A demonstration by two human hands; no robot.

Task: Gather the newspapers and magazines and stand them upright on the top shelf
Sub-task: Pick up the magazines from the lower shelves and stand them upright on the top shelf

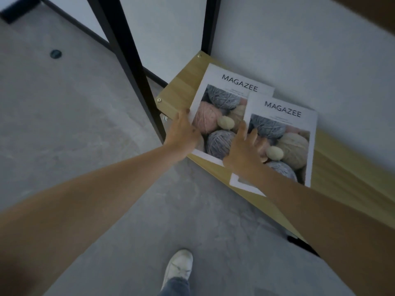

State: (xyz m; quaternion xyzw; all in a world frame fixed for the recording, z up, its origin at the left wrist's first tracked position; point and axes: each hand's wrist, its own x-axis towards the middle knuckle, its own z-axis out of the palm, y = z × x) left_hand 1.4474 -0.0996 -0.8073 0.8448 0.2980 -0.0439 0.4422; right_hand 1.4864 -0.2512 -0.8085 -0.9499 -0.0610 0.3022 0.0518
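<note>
Two "MAGAZEE" magazines with yarn-ball covers lie on a low wooden shelf point(177, 92), leaning back against the white wall. The right magazine point(286, 133) overlaps the left magazine point(222, 99). My left hand point(182, 133) grips the left edge of the left magazine, thumb on its cover. My right hand point(245, 150) rests flat on the lower left part of the right magazine, fingers spread. Whether its fingers curl under an edge is hidden.
Black metal shelf posts point(130, 60) rise at the shelf's left end. A grey concrete floor point(64, 124) lies below, with a small round floor fitting point(56, 54). My white shoe point(178, 268) stands near the bottom. The underside of a higher shelf point(374, 9) crosses the top right corner.
</note>
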